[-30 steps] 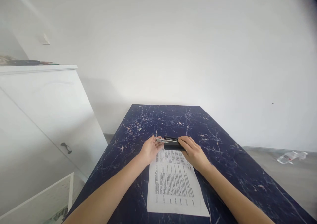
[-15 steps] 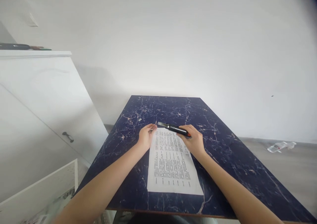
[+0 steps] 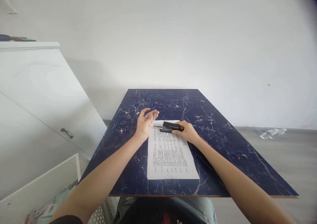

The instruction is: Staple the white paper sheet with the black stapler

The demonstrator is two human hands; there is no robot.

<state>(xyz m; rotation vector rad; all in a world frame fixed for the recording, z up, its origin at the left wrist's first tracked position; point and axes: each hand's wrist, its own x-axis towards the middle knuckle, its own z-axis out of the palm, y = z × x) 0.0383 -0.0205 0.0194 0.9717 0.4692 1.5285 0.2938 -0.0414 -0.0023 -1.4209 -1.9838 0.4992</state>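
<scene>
Above the upper part of a printed sheet (image 3: 170, 158), the right hand (image 3: 187, 131) is closed around the rear end of a black stapler (image 3: 170, 126). The stapler lies roughly crosswise to the sheet, its front end directed toward the left hand (image 3: 143, 126). A narrow metal part (image 3: 158, 127) projects from that front end, and an orange detail (image 3: 182, 128) is visible at the rear, beside the right fingers.

The left hand is turned partly palm-up near the upper left edge of the sheet, its fingers bent. It grips a small grey piece (image 3: 154, 115) at the fingers; the piece is probably metal, though its exact form is too small to determine.

The sheet lies on a dark blue, marble-patterned table (image 3: 218, 154), its lower edge near the table's front edge. A small pale piece (image 3: 138, 112) lies on the tabletop, beyond the left hand. To the left of the table stands a white cabinet (image 3: 39, 95) with a dark handle (image 3: 66, 133). On the floor at right, near the wall (image 3: 173, 46), lies a clear plastic item (image 3: 272, 133).
</scene>
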